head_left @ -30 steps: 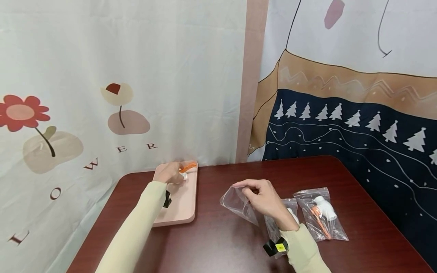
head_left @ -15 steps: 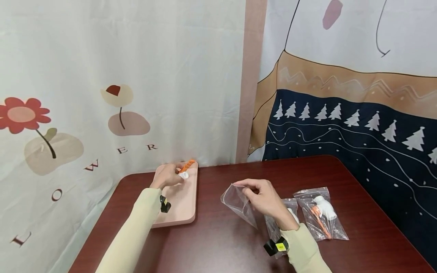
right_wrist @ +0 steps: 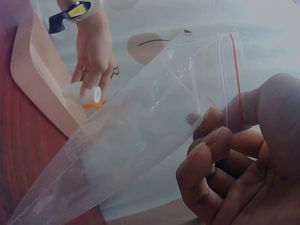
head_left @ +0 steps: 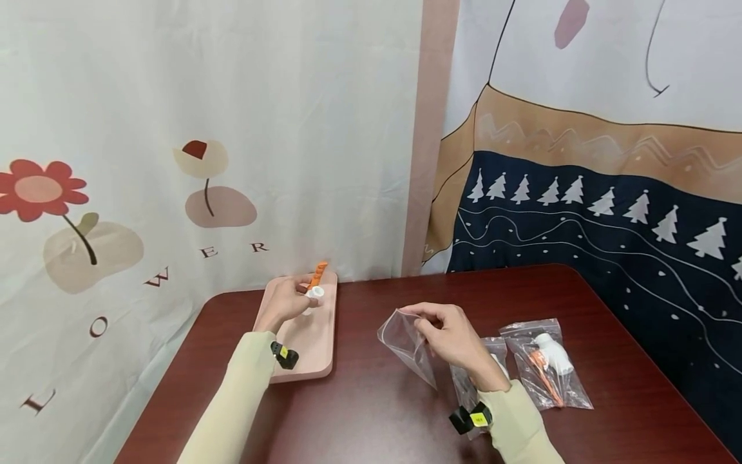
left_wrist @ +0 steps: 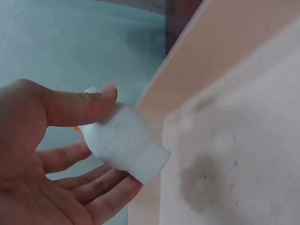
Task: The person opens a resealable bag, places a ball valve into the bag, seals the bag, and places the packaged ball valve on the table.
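Note:
At the far end of the pink tray (head_left: 310, 361), my left hand (head_left: 285, 303) grips a white bulb-shaped piece with a short round neck (left_wrist: 123, 138), thumb on one side and fingers on the other. An orange ridged strip (head_left: 317, 276) sticks up beyond the fingers of that hand, mostly hidden in the left wrist view. My right hand (head_left: 452, 335) pinches a clear zip bag (head_left: 402, 341) near its red-lined top edge, thumb against fingers. The bag hangs tilted over the table and looks empty in the right wrist view (right_wrist: 117, 145).
Right of my right hand lies a zip bag (head_left: 547, 370) holding a white piece and an orange tool. Another filled bag (head_left: 464, 386) is partly hidden under the right wrist. The dark red table (head_left: 359, 412) meets a printed curtain (head_left: 348, 161) at the back.
My left hand has lifted the white piece and orange strip from the tray, and the strip has swung more upright. The right hand and its bag stay almost still.

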`<action>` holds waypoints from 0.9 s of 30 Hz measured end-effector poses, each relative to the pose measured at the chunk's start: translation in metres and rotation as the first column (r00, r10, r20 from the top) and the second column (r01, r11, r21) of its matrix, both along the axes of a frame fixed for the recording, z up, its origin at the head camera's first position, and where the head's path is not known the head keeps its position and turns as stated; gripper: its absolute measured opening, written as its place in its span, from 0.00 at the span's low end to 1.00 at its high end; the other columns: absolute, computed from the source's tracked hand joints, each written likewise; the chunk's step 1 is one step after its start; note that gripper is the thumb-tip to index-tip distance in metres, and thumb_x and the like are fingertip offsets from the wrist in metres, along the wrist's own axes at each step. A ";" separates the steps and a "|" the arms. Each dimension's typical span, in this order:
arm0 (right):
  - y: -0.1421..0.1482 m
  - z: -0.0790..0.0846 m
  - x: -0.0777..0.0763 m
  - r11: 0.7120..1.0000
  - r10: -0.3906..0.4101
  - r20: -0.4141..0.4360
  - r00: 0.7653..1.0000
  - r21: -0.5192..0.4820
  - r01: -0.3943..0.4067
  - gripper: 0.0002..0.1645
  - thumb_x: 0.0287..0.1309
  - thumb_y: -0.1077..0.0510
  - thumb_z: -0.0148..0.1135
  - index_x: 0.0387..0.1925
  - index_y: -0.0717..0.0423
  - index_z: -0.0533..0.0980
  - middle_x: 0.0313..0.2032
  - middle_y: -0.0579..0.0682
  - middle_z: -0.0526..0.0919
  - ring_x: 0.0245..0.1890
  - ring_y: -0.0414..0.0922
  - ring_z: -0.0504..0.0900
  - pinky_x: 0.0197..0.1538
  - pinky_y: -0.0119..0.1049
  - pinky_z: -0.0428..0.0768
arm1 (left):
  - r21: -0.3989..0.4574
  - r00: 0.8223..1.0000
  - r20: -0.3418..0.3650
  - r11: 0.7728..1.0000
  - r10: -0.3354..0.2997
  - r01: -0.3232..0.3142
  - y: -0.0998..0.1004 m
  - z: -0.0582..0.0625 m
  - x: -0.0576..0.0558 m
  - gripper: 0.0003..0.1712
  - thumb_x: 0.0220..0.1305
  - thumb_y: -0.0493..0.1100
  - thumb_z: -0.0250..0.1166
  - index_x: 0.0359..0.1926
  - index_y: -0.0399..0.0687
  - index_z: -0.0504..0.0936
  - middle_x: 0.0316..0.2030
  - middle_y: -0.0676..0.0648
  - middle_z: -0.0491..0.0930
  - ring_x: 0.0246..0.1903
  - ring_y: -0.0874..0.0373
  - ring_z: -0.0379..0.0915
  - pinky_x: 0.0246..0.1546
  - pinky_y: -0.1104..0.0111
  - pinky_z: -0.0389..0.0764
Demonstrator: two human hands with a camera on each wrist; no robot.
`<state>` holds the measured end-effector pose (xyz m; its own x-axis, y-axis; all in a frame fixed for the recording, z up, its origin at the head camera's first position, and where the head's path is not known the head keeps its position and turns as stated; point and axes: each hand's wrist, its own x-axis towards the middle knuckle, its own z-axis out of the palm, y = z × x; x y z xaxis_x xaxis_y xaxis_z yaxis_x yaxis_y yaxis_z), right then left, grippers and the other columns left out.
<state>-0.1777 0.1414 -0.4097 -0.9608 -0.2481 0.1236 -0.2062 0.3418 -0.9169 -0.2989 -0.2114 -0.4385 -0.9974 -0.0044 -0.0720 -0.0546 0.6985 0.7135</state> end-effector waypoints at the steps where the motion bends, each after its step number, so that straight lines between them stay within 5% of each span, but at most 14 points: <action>1: 0.000 0.000 0.000 1.000 0.001 0.000 1.000 0.000 -0.001 0.22 0.68 0.64 0.55 0.51 0.37 0.85 0.19 0.48 0.74 0.13 0.41 0.69 0.15 0.33 0.68 | 0.024 1.000 0.000 1.000 0.003 -0.003 0.002 0.000 0.001 0.38 0.57 0.40 0.76 0.69 0.47 0.75 0.57 0.36 0.80 0.53 0.44 0.80 0.41 0.63 0.85; 10: 0.000 0.000 -0.001 1.000 0.012 -0.011 1.000 -0.003 -0.012 0.22 0.68 0.64 0.55 0.51 0.36 0.85 0.20 0.48 0.74 0.14 0.41 0.70 0.16 0.33 0.69 | 0.175 0.997 -0.057 0.983 -0.044 0.053 0.018 0.000 0.017 0.39 0.59 0.39 0.73 0.71 0.48 0.72 0.58 0.38 0.81 0.55 0.44 0.82 0.47 0.61 0.85; 18: -0.001 0.000 0.000 1.000 0.016 -0.014 1.000 -0.005 -0.016 0.23 0.68 0.64 0.55 0.51 0.37 0.85 0.20 0.48 0.74 0.14 0.40 0.69 0.16 0.32 0.68 | 0.279 0.996 -0.076 0.958 -0.051 0.070 0.037 0.012 0.035 0.42 0.59 0.40 0.75 0.73 0.46 0.70 0.62 0.38 0.79 0.58 0.45 0.81 0.52 0.61 0.82; 27: -0.001 -0.001 0.000 1.000 0.012 -0.013 1.000 0.007 -0.011 0.23 0.67 0.66 0.54 0.52 0.39 0.85 0.19 0.48 0.73 0.14 0.40 0.70 0.16 0.32 0.68 | 0.424 0.986 -0.109 0.891 -0.129 0.164 0.059 0.019 0.050 0.37 0.60 0.33 0.71 0.71 0.40 0.71 0.61 0.34 0.79 0.50 0.52 0.82 0.45 0.71 0.81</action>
